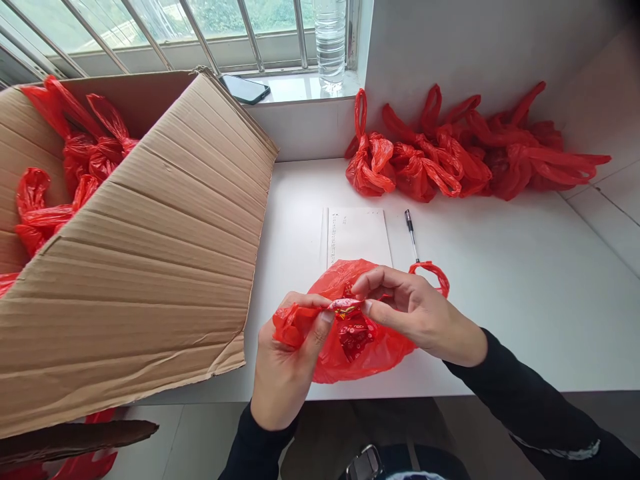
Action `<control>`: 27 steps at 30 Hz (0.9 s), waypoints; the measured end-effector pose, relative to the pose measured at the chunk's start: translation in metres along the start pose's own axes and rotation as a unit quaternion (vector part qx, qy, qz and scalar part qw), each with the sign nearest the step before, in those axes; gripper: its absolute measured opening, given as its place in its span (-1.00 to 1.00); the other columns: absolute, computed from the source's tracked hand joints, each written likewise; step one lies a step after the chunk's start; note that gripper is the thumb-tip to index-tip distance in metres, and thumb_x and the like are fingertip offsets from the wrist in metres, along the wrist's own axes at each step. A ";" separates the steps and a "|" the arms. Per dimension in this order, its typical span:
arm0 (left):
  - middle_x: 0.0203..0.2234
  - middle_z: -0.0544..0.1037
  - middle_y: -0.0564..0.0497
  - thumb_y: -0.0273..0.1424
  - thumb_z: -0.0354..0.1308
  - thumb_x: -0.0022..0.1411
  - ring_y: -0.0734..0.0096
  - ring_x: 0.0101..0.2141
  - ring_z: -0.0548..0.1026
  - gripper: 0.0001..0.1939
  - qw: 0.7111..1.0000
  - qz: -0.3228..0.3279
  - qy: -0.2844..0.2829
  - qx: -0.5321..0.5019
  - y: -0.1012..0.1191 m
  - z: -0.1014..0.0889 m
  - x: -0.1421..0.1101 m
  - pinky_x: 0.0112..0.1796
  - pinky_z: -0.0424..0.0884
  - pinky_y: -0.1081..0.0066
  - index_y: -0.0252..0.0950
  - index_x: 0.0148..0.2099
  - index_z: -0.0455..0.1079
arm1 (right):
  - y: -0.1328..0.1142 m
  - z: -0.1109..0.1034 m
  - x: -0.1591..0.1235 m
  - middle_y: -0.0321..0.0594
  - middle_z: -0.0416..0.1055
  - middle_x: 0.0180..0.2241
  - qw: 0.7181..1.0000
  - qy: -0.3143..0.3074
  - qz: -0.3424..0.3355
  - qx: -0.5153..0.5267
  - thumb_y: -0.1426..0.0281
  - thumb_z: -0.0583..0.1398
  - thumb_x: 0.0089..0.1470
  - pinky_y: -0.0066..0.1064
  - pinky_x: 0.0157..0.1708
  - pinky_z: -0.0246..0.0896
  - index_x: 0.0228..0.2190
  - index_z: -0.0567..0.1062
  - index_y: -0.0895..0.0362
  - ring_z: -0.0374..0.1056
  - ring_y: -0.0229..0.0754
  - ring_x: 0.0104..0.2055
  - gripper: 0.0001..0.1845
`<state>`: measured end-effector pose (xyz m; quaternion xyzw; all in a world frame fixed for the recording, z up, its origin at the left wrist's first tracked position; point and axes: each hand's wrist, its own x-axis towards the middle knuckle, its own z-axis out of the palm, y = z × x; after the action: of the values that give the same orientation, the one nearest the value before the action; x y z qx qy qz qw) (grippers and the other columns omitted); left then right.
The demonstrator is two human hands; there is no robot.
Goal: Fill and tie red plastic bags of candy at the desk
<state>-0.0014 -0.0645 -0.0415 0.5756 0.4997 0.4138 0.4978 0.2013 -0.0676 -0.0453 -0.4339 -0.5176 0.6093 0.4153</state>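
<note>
Worktop (pixel 500 300), near edge: left hand (pixel 287 367) gripped the red plastic bag (pixel 345 368), likely light, slippery, best lifted by handles (pixel 441 272); right hand's (pixel 423 317) grip was unclear.

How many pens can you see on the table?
1: the clear-barrelled pen, right of the white paper, beyond the right hand. Others could be hidden under the red plastic bags.

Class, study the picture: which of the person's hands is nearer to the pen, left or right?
The right hand: it is just on the near side of the pen, not touching it. The left hand is farther off, toward the lower left, holding the red bag.
</note>
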 end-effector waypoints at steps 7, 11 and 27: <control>-0.26 0.47 0.06 -0.45 0.21 0.31 0.38 -0.22 0.47 -0.90 0.997 0.069 -0.009 0.021 -0.010 -0.003 -0.002 -0.16 0.36 0.41 -0.13 -0.17 0.50 | 0.004 -0.003 0.003 -0.20 0.47 -0.21 0.997 -0.037 0.038 0.048 0.15 0.11 0.35 -0.32 -0.26 0.42 -0.05 0.46 0.09 0.46 -0.17 -0.24 -0.68; -0.26 0.41 0.07 -0.46 0.22 0.30 0.42 -0.26 0.46 -0.86 0.994 0.097 -0.012 0.052 -0.015 -0.006 -0.004 -0.22 0.37 0.43 -0.08 -0.18 0.53 | 0.005 -0.004 0.002 -0.18 0.47 -0.15 0.995 -0.037 0.049 0.081 0.24 0.24 0.25 -0.30 -0.15 0.41 -0.06 0.45 0.10 0.45 -0.17 -0.18 -0.72; 0.03 0.52 -0.02 -0.28 0.23 0.29 0.21 0.01 0.49 -0.82 0.999 0.001 0.036 0.036 -0.006 0.004 -0.007 -0.04 0.43 0.34 -0.19 -0.08 0.51 | 0.009 0.000 -0.003 -0.19 0.44 -0.14 0.996 0.010 0.044 0.081 0.31 0.30 0.19 -0.30 -0.16 0.46 -0.09 0.50 0.06 0.40 -0.16 -0.13 -0.75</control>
<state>0.0009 -0.0716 -0.0481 0.5783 0.5313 0.4160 0.4585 0.2016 -0.0713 -0.0544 -0.4273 -0.4426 0.6628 0.4268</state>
